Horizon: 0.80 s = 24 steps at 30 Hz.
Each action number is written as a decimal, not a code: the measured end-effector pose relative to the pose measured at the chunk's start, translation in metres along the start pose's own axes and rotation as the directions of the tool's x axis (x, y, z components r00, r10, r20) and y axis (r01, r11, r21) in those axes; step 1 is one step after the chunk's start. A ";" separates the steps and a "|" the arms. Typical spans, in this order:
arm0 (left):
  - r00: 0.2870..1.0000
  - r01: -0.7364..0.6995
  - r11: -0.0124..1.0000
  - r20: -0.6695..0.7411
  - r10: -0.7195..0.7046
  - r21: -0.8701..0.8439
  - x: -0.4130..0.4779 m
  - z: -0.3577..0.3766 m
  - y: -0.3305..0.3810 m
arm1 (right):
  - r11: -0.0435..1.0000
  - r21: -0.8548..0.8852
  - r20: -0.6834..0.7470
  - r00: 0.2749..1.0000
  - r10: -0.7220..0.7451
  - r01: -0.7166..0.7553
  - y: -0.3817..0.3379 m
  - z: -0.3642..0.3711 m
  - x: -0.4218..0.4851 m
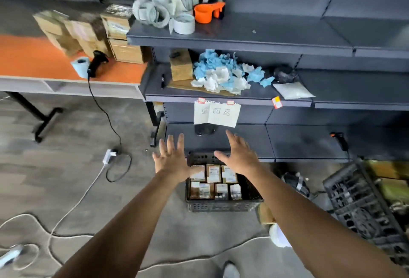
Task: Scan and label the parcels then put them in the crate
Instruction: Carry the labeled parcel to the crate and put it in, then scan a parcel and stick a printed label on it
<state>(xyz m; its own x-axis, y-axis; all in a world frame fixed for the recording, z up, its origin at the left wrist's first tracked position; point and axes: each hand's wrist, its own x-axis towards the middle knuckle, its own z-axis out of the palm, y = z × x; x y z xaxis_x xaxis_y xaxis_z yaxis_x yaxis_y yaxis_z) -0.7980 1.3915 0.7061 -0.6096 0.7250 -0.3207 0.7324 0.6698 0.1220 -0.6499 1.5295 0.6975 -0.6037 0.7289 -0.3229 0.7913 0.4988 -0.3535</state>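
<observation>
From the head camera, both hands hover empty over the crate (223, 206) on the floor at the foot of the shelves, the left hand (171, 159) and the right hand (238, 158) each with fingers spread. The parcels (213, 173) lie in two rows, labels up, long sides running toward the shelves. This looks like the gap between parcels. Next he'd need to turn left to the boxes (88, 32) on the orange table (33, 61), beside the scanner (96, 63) and label roll (80, 66).
</observation>
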 end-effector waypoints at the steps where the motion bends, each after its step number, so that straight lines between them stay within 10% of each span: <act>1: 1.000 0.003 1.000 -0.023 -0.003 -0.002 -0.007 -0.008 -0.018 | 1.000 0.003 -0.014 1.000 -0.011 0.011 -0.019 0.001 -0.007; 24: 0.945 0.123 0.990 -0.297 -0.136 -0.064 -0.063 -0.129 -0.375 | 0.944 0.078 -0.118 0.943 -0.310 0.320 -0.407 0.037 -0.034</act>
<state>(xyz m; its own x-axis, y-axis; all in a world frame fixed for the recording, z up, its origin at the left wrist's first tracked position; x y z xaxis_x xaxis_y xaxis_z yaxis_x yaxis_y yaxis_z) -1.0734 1.1151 0.8016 -0.7661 0.6414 -0.0404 0.6311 0.7627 0.1417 -0.9550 1.2847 0.8194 -0.8033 0.5885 -0.0913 0.5465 0.6675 -0.5058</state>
